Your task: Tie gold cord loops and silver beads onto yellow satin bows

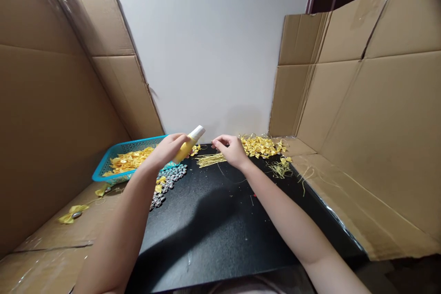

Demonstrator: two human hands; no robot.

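Observation:
My left hand point(167, 149) is wrapped round a yellow bottle point(185, 149) with a white cap, tilted up to the right above the black table point(213, 220). To its right, my right hand point(231, 149) has thumb and forefinger pinched together; anything between them is too small to make out. Below and between the hands lies a bundle of gold cords point(211, 161). Silver beads point(172, 178) spread over the table below my left hand, with a yellow bow point(160, 184) among them.
A blue basket point(103, 161) of yellow bows stands at the left. More bows point(262, 146) are heaped at the back right, near loose cords point(280, 169). Cardboard walls point(379, 115) flank both sides, and one bow point(73, 213) rests on the left cardboard.

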